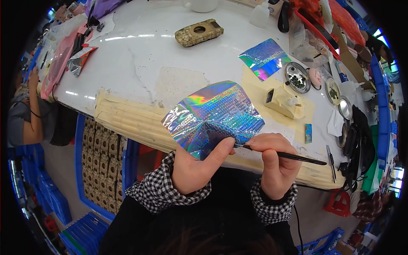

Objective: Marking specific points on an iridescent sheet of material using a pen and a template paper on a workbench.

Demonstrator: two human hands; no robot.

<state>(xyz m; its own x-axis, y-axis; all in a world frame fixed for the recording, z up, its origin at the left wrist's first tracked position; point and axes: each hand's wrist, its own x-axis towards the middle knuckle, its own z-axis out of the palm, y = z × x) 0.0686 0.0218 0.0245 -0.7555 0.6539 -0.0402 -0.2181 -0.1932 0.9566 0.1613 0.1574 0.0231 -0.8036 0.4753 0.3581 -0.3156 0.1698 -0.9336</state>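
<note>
My left hand [193, 172] grips a shiny holographic sticker sheet [229, 102] by its near edge, thumb on top. The sheet is bent and creased near the thumb and covered in rows of small marks. In my right hand [278, 174] are slim black tweezers [301, 158], pinched between thumb and fingers. Their tip meets the sheet's near edge beside my left thumb; whether it holds a sticker is too small to tell. Farther off on the table lies a camouflage-patterned toy tank hull [199, 32] with a round hole.
Another holographic sheet [264, 59] lies beyond my right hand, near a cream block-shaped holder [284, 103] and round metal dishes [297, 77] with small green parts. A craft knife [331, 163] rests at the right. Below left, a blue crate [79, 170] holds several tank hulls. Another person [29, 114] is at left.
</note>
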